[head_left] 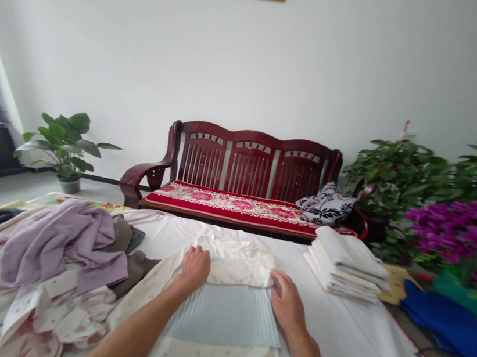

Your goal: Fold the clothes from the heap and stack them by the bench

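A cream garment (231, 262) lies on the white table sheet (375, 343) in front of me, its upper part folded over a pale blue ribbed panel (222, 317). My left hand (194, 267) rests on the garment's left edge with fingers curled down onto the cloth. My right hand (288, 302) presses the right edge of the fold, fingers gripping the fabric. Both forearms reach in from the bottom of the view.
A heap of unfolded clothes (56, 260) with a lilac piece on top lies at the left. A stack of folded white cloth (348, 263) sits at the right. Beyond stand a red wooden bench (246, 185), potted plants (67, 147), purple flowers (464, 231) and a blue cloth (448, 323).
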Available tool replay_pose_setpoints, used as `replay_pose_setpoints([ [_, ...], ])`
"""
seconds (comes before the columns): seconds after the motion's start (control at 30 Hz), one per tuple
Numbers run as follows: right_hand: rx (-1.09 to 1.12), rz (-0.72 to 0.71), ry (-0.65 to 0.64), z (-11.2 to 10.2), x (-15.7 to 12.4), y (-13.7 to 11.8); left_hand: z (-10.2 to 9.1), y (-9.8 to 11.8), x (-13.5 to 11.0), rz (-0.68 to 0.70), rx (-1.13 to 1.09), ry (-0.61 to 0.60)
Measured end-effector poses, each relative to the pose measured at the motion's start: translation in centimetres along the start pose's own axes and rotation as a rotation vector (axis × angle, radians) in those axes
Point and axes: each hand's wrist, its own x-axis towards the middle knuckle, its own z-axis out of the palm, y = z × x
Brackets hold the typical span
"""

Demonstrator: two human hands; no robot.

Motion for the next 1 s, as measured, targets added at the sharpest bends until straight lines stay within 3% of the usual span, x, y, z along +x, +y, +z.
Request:
replay_pose_setpoints([
  [0.23,-0.037,-0.027,0.038,0.1,0.1,-0.3,-0.6,0.4,0.4,0.059,-0.105,0.032],
  [0.43,-0.073,-0.128,0.017,0.1,0.1,-0.9,-2.0,-1.7,4.2,-0.076,-0.321,0.092],
  [0.63,-0.086,-0.154,-0.075,0.2,0.0,-1.8,0.2,-5.1,5.8,-0.256,-0.48,0.018],
  [0.87,-0.163,-0.179,-0.233,0.3,0.1,-2.8,1.4,-5.3,5.8,-0.21,-0.581,0.042],
  [1.0,-0.214,-0.141,-0.208,0.2,0.1,-3.3,1.3,-5.7,5.6,-0.201,-0.509,0.033],
])
